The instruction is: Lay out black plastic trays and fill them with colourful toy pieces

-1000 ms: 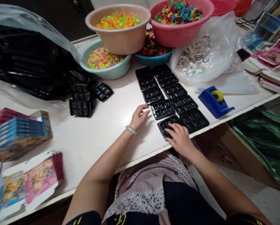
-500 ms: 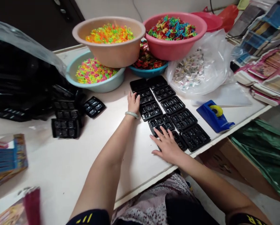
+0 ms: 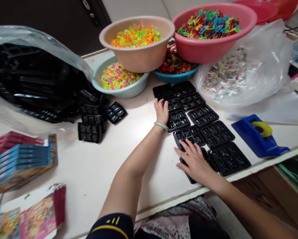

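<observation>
Two columns of black plastic trays with small compartments [image 3: 203, 115] lie side by side on the white table [image 3: 94, 172]. My left hand [image 3: 161, 111], with a pale bangle at the wrist, rests at the outer edge of the left column near its far end, fingers apart. Spread flat over the nearest trays of that column is my right hand [image 3: 195, 162], covering part of them. Neither hand grips anything that I can see. A single black tray [image 3: 116, 113] lies apart to the left, next to a small stack of such trays [image 3: 90, 132].
Behind stand a peach basin [image 3: 139, 58], a pink basin [image 3: 201, 49] and a light blue basin [image 3: 125, 91] of colourful small pieces. A clear bag [image 3: 263, 73] and a blue tape dispenser [image 3: 253, 139] are right. Left are a bag of black trays [image 3: 39, 83] and printed boxes [image 3: 21, 159].
The view has turned to the left, so everything sits further right in the picture. Both hands stay at about the same trays.
</observation>
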The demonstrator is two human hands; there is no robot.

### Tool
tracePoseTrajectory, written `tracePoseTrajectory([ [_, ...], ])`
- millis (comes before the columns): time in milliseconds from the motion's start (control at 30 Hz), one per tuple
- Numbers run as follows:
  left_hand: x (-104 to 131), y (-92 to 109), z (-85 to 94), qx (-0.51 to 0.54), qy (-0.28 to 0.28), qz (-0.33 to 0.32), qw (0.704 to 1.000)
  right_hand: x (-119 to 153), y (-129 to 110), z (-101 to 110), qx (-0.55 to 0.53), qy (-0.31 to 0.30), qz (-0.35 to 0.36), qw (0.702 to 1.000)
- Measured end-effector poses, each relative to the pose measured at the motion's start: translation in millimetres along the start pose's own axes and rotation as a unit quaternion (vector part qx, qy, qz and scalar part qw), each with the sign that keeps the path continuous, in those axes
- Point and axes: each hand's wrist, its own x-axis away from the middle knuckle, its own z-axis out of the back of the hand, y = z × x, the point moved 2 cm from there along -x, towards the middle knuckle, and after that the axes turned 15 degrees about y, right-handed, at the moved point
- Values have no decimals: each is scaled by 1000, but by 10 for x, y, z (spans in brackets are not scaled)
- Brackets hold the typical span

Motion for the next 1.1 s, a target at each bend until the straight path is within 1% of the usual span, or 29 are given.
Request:
tracePoseTrajectory([
  [33, -12, 6, 74, 1, 10, -4, 1000, -66, 27, 21, -7, 6, 11, 1000],
  [67, -35, 0, 185, -1, 17, -16, 1000, -153, 60, 39, -13, 14, 21, 1000],
  [100, -73, -21, 336, -8, 22, -36, 999, -259, 94, 50, -18, 26, 30, 999],
  [133, -123, -59, 528, -25, 27, -59, 998, -380, 123, 50, -24, 38, 39, 998],
  [167, -184, -113, 756, -51, 34, -82, 995, -512, 137, 37, -31, 51, 49, 997],
  [233, -323, -263, 1283, -130, 58, -108, 984, -771, 92, -23, -54, 66, 72, 994],
  [300, -451, -443, 1789, -223, 70, -90, 968, -975, -71, -115, -95, 55, 104, 989],
  [333, -502, -534, 1990, -263, 61, -68, 961, -1044, -188, -168, -117, 40, 121, 985],
  [367, -539, -616, 2141, -292, 43, -46, 954, -1092, -320, -225, -141, 23, 136, 980],
  [400, -561, -682, 2242, -311, 22, -33, 950, -1123, -454, -288, -163, 4, 146, 976],
  [433, -564, -725, 2297, -321, 0, -32, 946, -1142, -581, -358, -186, -12, 150, 971],
  [500, -515, -735, 2317, -319, -29, -62, 945, -1170, -771, -514, -241, -39, 130, 961],
  [533, -463, -703, 2310, -305, -38, -82, 948, -1187, -824, -599, -277, -50, 103, 954],
  [600, -316, -583, 2319, -240, -43, -95, 965, -1238, -842, -760, -360, -61, 7, 931],
  [633, -226, -505, 2348, -181, -34, -76, 980, -1270, -823, -830, -402, -61, -54, 912],
  [667, -129, -424, 2391, -103, -20, -35, 994, -1303, -801, -888, -441, -59, -117, 888],
  [700, -24, -347, 2441, -10, -5, 26, 1000, -1333, -790, -931, -479, -56, -174, 859],
  [733, 91, -274, 2487, 91, 7, 102, 991, -1359, -800, -961, -516, -55, -221, 826],
  [767, 215, -208, 2523, 190, 12, 182, 965, -1377, -836, -976, -554, -55, -257, 790],
  [800, 345, -146, 2548, 278, 12, 254, 926, -1386, -897, -980, -591, -51, -286, 753],
  [833, 475, -92, 2566, 348, 12, 311, 884, -1382, -975, -974, -624, -37, -309, 717],
  [867, 599, -47, 2582, 398, 12, 349, 848, -1364, -1060, -963, -651, -14, -328, 685],
  [900, 714, -15, 2602, 428, 15, 369, 825, -1331, -1142, -949, -670, 18, -346, 656],
  [933, 815, 5, 2629, 436, 15, 376, 817, -1285, -1211, -936, -682, 53, -362, 633],
  [967, 901, 14, 2670, 425, 13, 372, 825, -1231, -1260, -924, -688, 84, -377, 615],
  [1000, 966, 17, 2727, 394, 19, 354, 848, -1172, -1287, -915, -687, 109, -390, 603],
  [1033, 1010, 18, 2803, 345, 36, 321, 881, -1115, -1291, -904, -681, 129, -402, 598],
  [1067, 1034, 26, 2889, 280, 65, 270, 919, -1064, -1277, -890, -669, 142, -408, 605],
  [1100, 1042, 45, 2972, 206, 92, 200, 954, -1022, -1253, -872, -650, 147, -408, 624],
])
